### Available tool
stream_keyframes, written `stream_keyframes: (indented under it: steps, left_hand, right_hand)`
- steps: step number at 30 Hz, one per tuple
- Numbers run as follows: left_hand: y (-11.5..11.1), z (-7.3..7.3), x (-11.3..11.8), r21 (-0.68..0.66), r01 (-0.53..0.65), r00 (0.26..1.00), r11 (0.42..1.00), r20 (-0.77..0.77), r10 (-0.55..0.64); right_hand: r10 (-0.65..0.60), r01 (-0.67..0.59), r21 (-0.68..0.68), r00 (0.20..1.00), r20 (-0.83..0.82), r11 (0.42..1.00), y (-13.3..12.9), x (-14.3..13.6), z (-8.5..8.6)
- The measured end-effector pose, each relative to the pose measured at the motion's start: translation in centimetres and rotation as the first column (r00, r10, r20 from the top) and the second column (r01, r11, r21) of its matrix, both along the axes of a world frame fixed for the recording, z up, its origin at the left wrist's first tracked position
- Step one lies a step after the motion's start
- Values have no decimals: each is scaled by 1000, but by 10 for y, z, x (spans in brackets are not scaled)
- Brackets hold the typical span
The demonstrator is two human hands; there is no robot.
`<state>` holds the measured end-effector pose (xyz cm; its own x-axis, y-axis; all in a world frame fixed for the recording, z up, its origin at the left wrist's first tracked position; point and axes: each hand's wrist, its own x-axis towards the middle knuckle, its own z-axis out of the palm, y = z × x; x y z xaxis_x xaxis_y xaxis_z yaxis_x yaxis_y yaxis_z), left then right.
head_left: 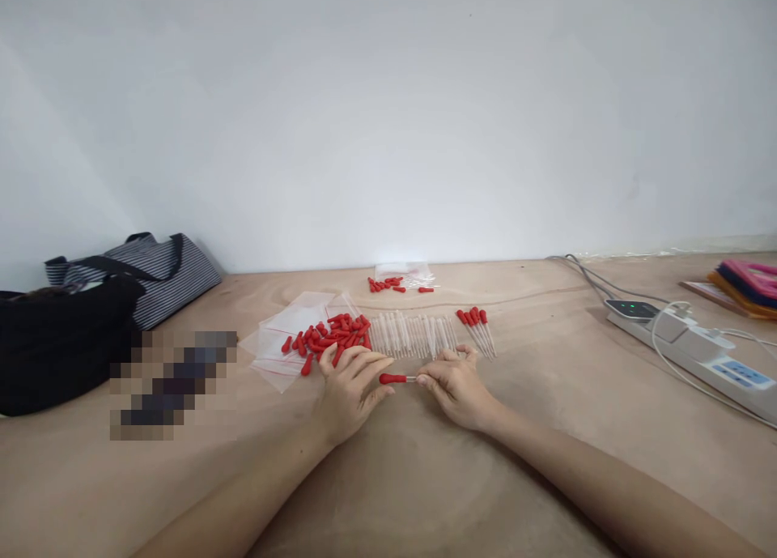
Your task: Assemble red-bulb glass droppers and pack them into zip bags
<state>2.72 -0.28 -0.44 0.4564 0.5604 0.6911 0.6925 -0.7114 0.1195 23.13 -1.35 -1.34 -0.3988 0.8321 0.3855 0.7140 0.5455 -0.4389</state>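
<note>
My right hand [456, 384] pinches a thin clear dropper tube, with a red rubber bulb [392, 378] fitted on its left end. Fingers apart, my left hand [355, 384] is at the bulb's left side and holds nothing. Behind my left hand lies a pile of red bulbs [331, 334], partly on clear plastic bags [273, 343]. A row of clear tubes [404, 335] stretches behind both hands. Several droppers with red bulbs [475, 328] lie side by side beyond my right hand.
Farther back are more red bulbs [384, 284] and thin tubes beside a bag. A striped bag [176, 279] and a black bag [66, 351] sit at the left. On the right are a power strip [722, 370], cables and colourful flat items [746, 283].
</note>
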Motion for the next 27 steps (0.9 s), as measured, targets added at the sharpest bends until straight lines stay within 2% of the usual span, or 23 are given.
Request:
stream_keyframes:
  steps: [6, 11, 18, 22, 27]
  left_hand:
    - [-4, -6, 7, -12, 70, 997, 997, 22, -70]
    - [-8, -6, 14, -3, 81, 994, 997, 73, -80]
    - [-9, -3, 14, -21, 111, 990, 994, 87, -109]
    - [-6, -4, 10, -105, 135, 989, 985, 74, -128]
    - [-3, -4, 7, -191, 80, 996, 978, 52, -71]
  right_hand:
    - [36, -39, 182, 999, 19, 983, -2, 0, -6]
    - [26, -23, 284, 1000, -7, 959, -3, -4, -11]
    - [91, -83, 173, 995, -42, 981, -2, -5, -8]
    - [124, -126, 120, 992, 25, 985, 2, -1, -6]
    - [83, -113, 213, 986, 146, 971, 5, 6, -1]
